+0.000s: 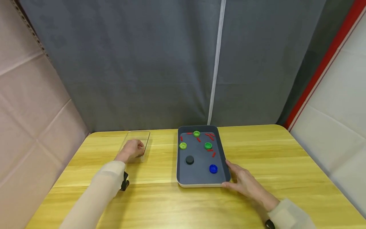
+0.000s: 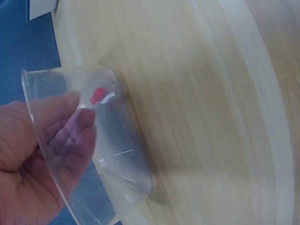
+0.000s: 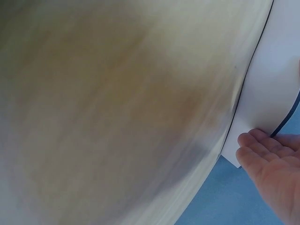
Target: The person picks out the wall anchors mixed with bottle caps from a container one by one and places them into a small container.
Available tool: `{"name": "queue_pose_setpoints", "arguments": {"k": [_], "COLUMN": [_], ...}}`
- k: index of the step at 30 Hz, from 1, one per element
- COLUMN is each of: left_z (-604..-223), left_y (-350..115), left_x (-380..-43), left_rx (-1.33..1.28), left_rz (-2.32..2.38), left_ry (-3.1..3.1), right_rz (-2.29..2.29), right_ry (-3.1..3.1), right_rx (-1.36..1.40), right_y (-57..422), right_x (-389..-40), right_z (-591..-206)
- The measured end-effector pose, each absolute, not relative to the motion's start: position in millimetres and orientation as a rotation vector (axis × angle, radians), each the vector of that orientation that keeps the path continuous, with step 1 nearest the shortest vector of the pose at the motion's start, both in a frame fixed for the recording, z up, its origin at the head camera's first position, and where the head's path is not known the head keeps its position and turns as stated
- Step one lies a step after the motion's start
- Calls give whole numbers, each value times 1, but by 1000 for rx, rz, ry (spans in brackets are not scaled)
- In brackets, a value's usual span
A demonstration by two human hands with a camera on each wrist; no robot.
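My left hand [image 1: 132, 149] reaches into a clear plastic box [image 1: 145, 135] on the left of the table. In the left wrist view a small red piece [image 2: 98, 95] shows just past the thumb and fingertips, apart from them. My right hand [image 1: 243, 181] rests its fingers on the right side of a dark grey tray [image 1: 197, 181], with the thumb at its near right corner. On the tray lie several small red sticks [image 1: 213, 154], two yellow-green caps [image 1: 183, 146], a green cap [image 1: 208, 145], a blue cap [image 1: 213, 169] and a black round piece [image 1: 190, 160].
Both containers stand on a light wood table [image 1: 154, 203], the box left of the tray. A grey curtain [image 1: 137, 70] hangs behind the table's far edge. Pale panels [image 1: 31, 111] stand at either side, with a red strip [image 1: 317, 70] at the right.
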State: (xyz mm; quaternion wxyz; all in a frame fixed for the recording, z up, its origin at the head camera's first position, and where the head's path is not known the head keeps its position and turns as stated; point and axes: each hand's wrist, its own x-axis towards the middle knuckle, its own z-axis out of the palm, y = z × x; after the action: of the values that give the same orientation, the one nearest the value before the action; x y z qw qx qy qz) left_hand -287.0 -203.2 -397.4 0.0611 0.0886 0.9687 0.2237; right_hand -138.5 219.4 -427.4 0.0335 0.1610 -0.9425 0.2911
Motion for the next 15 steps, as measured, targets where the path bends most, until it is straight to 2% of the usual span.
{"name": "queue_pose_setpoints", "arguments": {"k": [7, 15], "left_z": [-387, -377], "left_y": [-182, -107], "left_x": [-282, -271], "left_rx": [346, 560], "left_rz": [983, 1306], "left_ry": [3156, 2740], "right_rz": [872, 889], "right_ry": [-2860, -2852], "right_rx": [544, 559], "right_y": [221, 220], "right_x": [-139, -137], "right_z": [-425, -426]}}
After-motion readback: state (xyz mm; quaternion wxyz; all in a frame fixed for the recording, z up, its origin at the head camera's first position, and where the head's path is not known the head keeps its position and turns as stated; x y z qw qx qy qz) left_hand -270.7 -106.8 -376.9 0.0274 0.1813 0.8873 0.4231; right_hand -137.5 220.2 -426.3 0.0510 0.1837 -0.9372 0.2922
